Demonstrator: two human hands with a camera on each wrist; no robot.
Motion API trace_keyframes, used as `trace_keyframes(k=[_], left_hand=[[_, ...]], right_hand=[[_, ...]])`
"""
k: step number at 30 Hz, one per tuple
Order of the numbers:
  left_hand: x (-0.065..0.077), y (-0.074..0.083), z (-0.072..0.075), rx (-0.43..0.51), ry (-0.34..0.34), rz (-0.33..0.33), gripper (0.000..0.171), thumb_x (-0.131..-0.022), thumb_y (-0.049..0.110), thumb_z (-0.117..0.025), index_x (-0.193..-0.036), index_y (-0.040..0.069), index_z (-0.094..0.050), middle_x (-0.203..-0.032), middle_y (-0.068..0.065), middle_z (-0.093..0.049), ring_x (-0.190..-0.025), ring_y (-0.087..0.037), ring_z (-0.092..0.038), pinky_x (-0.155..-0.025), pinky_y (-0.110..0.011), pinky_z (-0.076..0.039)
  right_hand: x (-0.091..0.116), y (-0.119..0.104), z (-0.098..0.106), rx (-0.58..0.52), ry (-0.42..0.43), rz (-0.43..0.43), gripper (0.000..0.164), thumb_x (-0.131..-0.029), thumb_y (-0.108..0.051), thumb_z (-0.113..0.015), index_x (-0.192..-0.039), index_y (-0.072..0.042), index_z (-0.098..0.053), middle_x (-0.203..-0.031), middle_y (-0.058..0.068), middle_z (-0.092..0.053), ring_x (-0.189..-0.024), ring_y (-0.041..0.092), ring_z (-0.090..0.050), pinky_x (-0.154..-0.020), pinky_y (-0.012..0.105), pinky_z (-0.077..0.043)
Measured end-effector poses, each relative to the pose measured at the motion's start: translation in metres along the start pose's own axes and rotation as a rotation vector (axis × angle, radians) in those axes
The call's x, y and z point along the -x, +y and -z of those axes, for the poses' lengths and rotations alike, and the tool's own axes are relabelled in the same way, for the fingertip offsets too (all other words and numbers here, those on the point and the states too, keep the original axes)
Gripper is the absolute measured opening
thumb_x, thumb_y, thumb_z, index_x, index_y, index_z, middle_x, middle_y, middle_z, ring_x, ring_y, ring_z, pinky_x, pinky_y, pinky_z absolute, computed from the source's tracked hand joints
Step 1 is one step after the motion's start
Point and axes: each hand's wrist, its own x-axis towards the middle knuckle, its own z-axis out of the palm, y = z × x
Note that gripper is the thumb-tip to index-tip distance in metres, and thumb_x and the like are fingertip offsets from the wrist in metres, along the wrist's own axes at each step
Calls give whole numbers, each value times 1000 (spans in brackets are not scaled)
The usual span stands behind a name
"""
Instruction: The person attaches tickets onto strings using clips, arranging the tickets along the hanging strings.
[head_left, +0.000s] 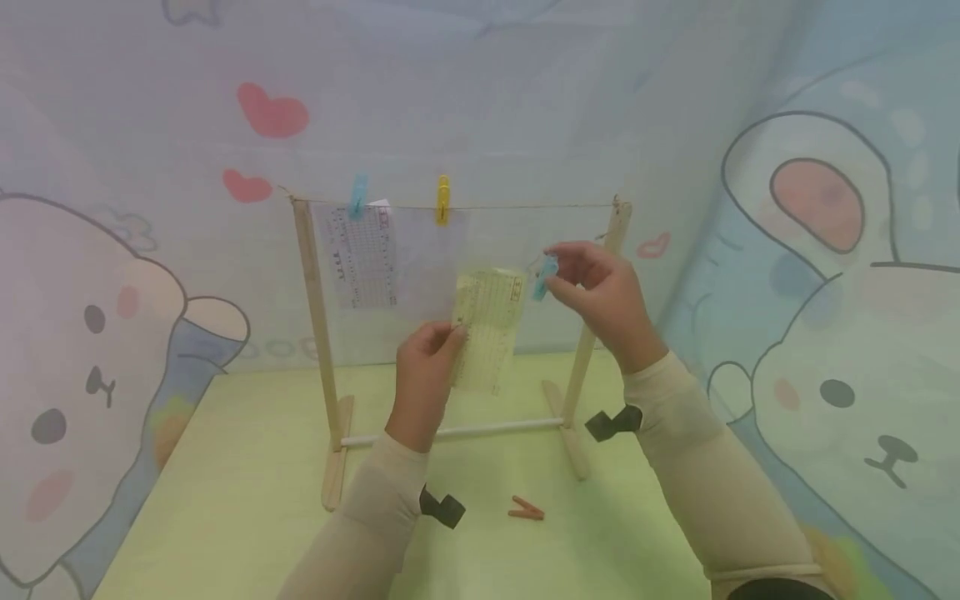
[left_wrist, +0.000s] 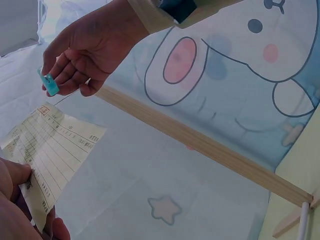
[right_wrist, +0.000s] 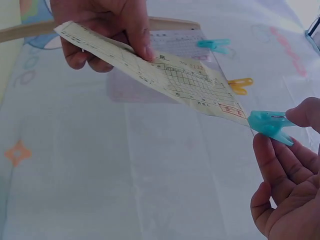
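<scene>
A yellowish printed paper slip (head_left: pixel 491 329) is pinched at its left edge between the thumb and fingers of my left hand (head_left: pixel 426 375). To its right, my right hand (head_left: pixel 600 292) holds a light blue clothespin (head_left: pixel 545 279) between thumb and fingers. In the right wrist view that clothespin (right_wrist: pixel 270 124) is close to the slip's corner; whether they touch I cannot tell. The slip hangs below a thin string (head_left: pixel 525 206) strung between two wooden posts. On the string, another blue clothespin (head_left: pixel 358 197) holds a printed sheet (head_left: pixel 367 258), and a yellow clothespin (head_left: pixel 443 200) holds a pale sheet (head_left: pixel 427 250).
A reddish-brown clothespin (head_left: pixel 527 509) lies on the yellow-green tabletop (head_left: pixel 225 500). The rack has a left post (head_left: pixel 315 325), a right post (head_left: pixel 592 333) and a white bar (head_left: pixel 498 429) low between its feet. Behind it hangs a cartoon-printed cloth (head_left: pixel 525 100).
</scene>
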Motion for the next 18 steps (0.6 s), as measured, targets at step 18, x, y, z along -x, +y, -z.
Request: trace_keyframes(k=[18], left_hand=[[-48,27,-34,128,3,23,21,-100,25,-72,-106,5,-72,-107,-6,-68,-100,-19,-58,-91,-36,-51]], right_hand=[[-100,-33,5,72,60,-28,14,-83,-9,-87,-97,-7,-81,-95,0,-79,-89,20,-64,-77,25,-51]])
